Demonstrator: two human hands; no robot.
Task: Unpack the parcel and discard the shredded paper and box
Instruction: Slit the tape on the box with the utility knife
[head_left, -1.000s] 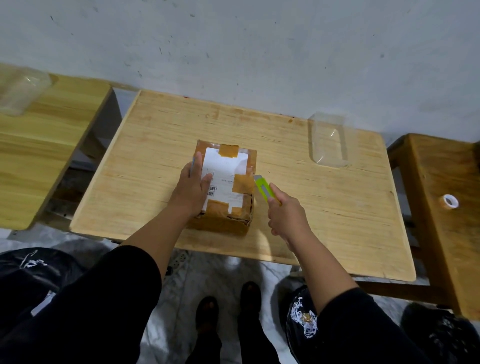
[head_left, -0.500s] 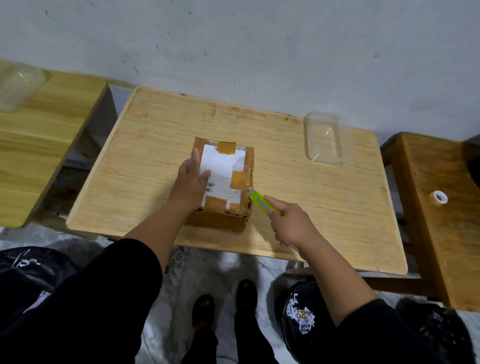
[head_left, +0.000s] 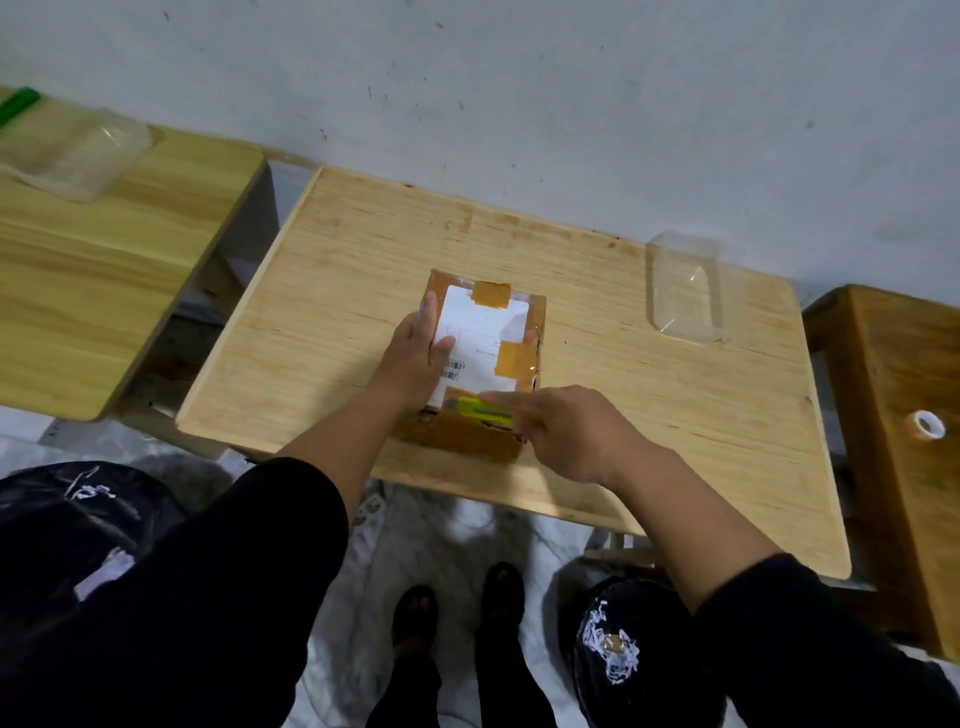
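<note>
While the parcel (head_left: 483, 358) sits at the centre of the frame on the light wooden tabletop (head_left: 322, 291), still taped shut, the step in hand appears to be slitting the tape along its near top edge. The left hand (head_left: 415, 358) lies flat on the left part of the lid, its grip released, fingers spread over the white label (head_left: 480, 332) and only pressing down. The right hand (head_left: 566, 431) has its grip clenched around a green utility knife (head_left: 480, 408), which lies across the lower edge of the box top, its tip pointing toward the left of the frame, close to the left hand's wrist.

To do this well, the blade should probably stay shallow, only through the brown tape (head_left: 491, 293), so that whatever is packed inside is not scored. The cut runs toward the steadying hand, so that hand would be safer further up the lid, out of the blade's line. Firm downward pressure should keep the box from sliding on the smooth wood. How far the blade is extended cannot be told from here.

Two black bags, one at the lower left (head_left: 62, 519) and one at the lower right (head_left: 608, 644) of the frame, the latter showing white paper shreds, stand on the floor and look like the place for the waste later.
</note>
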